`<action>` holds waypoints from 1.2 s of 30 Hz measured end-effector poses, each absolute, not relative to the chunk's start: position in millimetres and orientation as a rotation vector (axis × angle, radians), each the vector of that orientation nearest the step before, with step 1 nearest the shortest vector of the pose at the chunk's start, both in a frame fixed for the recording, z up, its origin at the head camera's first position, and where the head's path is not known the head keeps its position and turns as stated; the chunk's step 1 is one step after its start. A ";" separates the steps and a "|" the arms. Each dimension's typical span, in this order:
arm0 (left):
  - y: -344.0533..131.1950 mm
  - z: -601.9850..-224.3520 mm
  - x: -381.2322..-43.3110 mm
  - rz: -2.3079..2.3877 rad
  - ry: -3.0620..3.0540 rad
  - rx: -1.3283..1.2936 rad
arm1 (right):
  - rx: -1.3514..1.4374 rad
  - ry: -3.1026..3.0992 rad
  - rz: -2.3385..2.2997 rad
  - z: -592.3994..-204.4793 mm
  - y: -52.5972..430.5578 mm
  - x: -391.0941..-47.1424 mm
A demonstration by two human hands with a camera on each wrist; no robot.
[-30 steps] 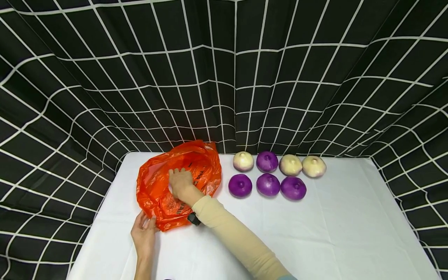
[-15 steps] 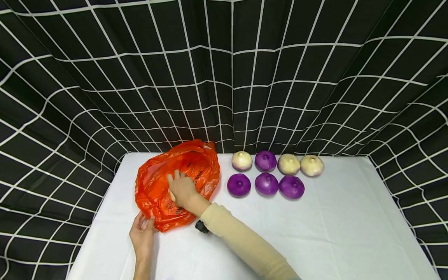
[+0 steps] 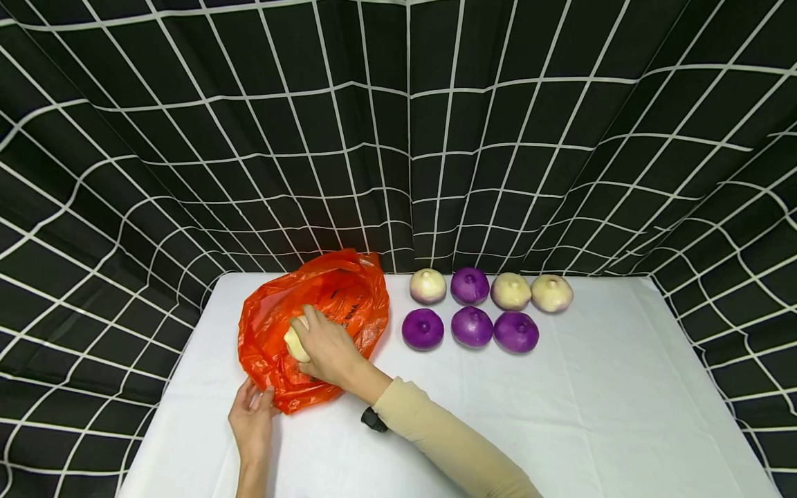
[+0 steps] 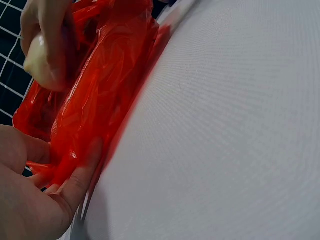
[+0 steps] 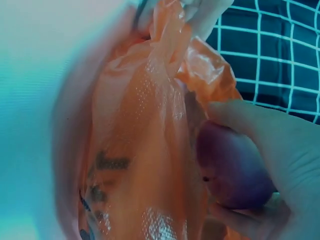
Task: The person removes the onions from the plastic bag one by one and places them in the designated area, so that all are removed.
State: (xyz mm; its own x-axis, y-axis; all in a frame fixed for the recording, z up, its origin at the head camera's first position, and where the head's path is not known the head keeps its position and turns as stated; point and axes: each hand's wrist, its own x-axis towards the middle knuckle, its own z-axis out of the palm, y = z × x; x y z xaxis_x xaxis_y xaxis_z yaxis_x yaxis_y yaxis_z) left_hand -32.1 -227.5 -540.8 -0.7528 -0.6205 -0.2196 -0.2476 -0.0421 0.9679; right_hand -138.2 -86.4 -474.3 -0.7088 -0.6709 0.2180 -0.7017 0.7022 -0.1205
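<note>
A thin red-orange plastic bag (image 3: pixel 264 321) lies on the left of the white table, its mouth spread wide and dark print showing inside. My left hand (image 3: pixel 252 422) pinches the bag's near-left rim between thumb and fingers. Over the bag's mouth, my right hand (image 3: pixel 333 351) grips a turnip (image 3: pixel 296 344), its pale side facing the head camera. In the right wrist view the same turnip (image 5: pixel 230 167) shows its purple side, with thumb and fingers curled round it. The left wrist view has this turnip (image 4: pixel 45 62) right at the bag's open edge.
Several turnips sit in two rows right of the bag: a back row mixing pale ones (image 3: pixel 427 286) and a purple one (image 3: pixel 470 286), and a front row of purple ones (image 3: pixel 472 326). Behind the white table (image 3: pixel 610 387) hangs a black curtain (image 3: pixel 398 138) with white grid lines.
My right hand has drawn back toward the near right, and the turnip in its grip, mostly hidden before, now shows. My left hand keeps its hold on the rim.
</note>
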 end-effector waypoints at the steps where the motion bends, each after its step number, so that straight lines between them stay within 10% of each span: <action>1: -227.7 -541.1 -32.2 -1.866 -1.952 0.924 | 1.116 -2.728 0.333 -473.6 -84.6 -137.0; 36: -232.1 -541.4 -34.3 -1.846 -1.965 0.910 | 0.761 -2.423 1.183 -504.0 87.4 -94.6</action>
State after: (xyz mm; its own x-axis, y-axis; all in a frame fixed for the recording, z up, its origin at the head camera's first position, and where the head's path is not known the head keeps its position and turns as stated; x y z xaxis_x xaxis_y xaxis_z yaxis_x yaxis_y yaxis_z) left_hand -34.3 -232.1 -541.4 -0.7565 -0.6213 -0.2044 -0.2426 -0.0236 0.9698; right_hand -94.6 87.4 -504.0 -0.7993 -0.3153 0.5115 -0.5973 0.5105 -0.6186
